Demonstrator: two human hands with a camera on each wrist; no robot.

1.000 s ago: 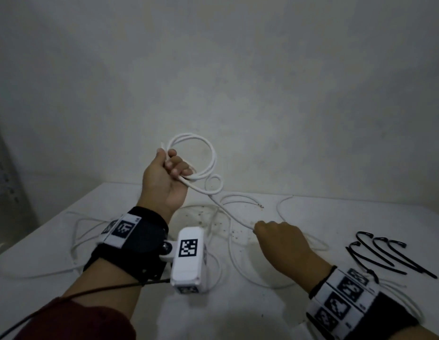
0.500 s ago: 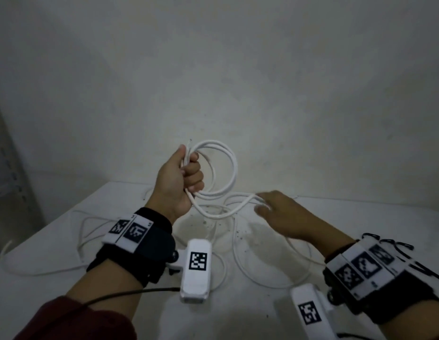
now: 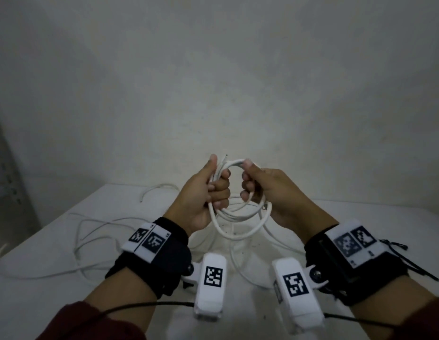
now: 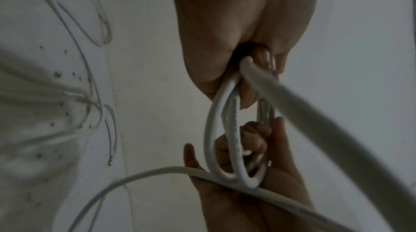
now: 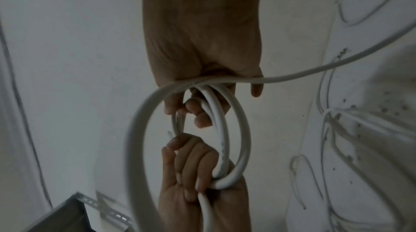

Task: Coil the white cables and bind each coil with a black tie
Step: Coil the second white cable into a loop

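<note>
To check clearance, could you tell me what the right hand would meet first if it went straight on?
Probably the left hand, directly opposite the right hand across the coil both grip; depth is uncertain.

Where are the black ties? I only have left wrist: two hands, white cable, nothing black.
Observer: Head view has the black ties lying on the table just past the right wrist strap, untouched.
Operator: Cable end tucked in?
Observer: No. The cable end pokes out above the left hand.
Operator: Whole cable coiled?
Observer: Not all. Below the right hand, one strand drops from the coil onto the table.
</note>
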